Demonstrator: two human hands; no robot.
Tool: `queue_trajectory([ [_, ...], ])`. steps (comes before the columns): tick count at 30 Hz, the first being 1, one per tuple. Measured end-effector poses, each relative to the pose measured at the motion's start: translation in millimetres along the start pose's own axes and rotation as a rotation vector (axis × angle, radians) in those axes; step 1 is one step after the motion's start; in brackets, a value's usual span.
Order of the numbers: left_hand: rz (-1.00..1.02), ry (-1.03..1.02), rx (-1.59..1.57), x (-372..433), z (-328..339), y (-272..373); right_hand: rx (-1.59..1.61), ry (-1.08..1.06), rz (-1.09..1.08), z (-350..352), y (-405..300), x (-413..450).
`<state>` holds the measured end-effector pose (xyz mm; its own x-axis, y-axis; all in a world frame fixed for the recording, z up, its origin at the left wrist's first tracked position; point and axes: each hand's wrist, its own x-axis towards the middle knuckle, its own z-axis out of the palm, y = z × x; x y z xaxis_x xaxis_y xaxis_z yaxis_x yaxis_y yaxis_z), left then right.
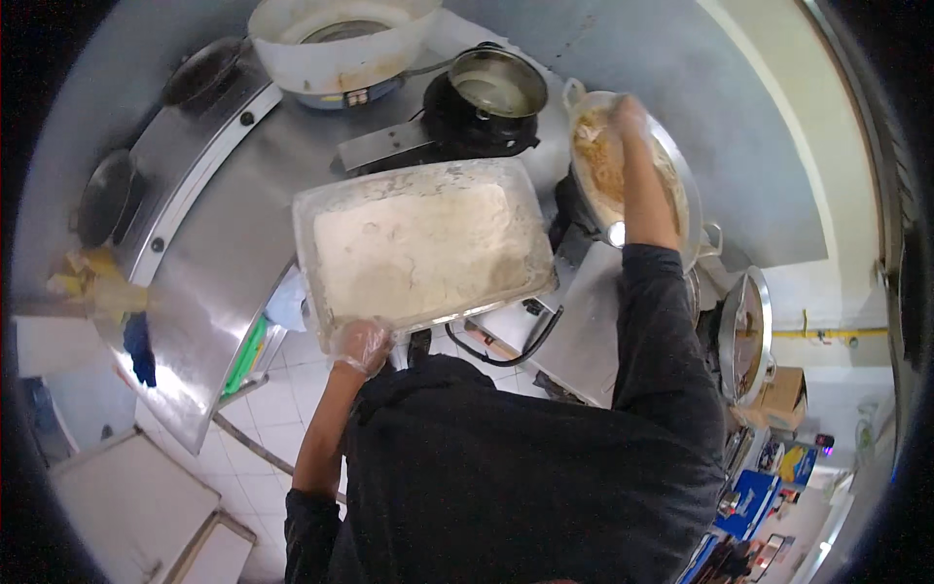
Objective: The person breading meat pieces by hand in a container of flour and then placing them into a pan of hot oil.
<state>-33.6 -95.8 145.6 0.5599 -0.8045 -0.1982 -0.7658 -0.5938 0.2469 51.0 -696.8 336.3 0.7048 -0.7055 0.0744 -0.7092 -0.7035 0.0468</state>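
In front of my body is a clear rectangular tub [430, 241] with a wide layer of pale, flour-like powder [408, 252]. My left hand [361, 344], in a thin clear plastic glove, grips the tub's near left corner. At the upper right, my right hand [629, 117] reaches into a large two-handled metal pan [689, 193]. Crumbly golden-brown food and some pale powder [602, 164] lie in that pan beside the hand. The right hand is motion-blurred, so its fingers and anything between them cannot be made out.
Behind the tub, a metal pot [500, 87] stands on a black burner [474, 135]. A round white plastic basin [343, 62] sits farther left on the steel counter [241, 197]. Another pan [748, 336] and a cardboard box [784, 398] are at the right. White tiles [270, 423] cover the floor.
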Motion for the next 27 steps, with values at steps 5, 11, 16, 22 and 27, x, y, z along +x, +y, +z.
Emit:
queue_trajectory([
  [5, -0.036, -0.089, -0.071, 2, -28, 11, -0.045, 0.43, -0.32, -50, -61, -78],
  [11, -0.048, -0.095, -0.112, 9, -28, 9, 0.235, 0.138, -1.129, 105, -200, -193],
  [16, -0.036, -0.049, -0.106, 7, -28, 10, 0.175, -0.142, -1.117, 245, -284, -254],
  [22, -0.055, -0.04, -0.152, -1, -35, 11, 0.188, -0.029, -1.076, 279, -316, -234],
  [27, -0.074, -0.054, -0.233, 3, -39, 10, -0.544, 0.788, -1.119, 365, -339, -230],
])
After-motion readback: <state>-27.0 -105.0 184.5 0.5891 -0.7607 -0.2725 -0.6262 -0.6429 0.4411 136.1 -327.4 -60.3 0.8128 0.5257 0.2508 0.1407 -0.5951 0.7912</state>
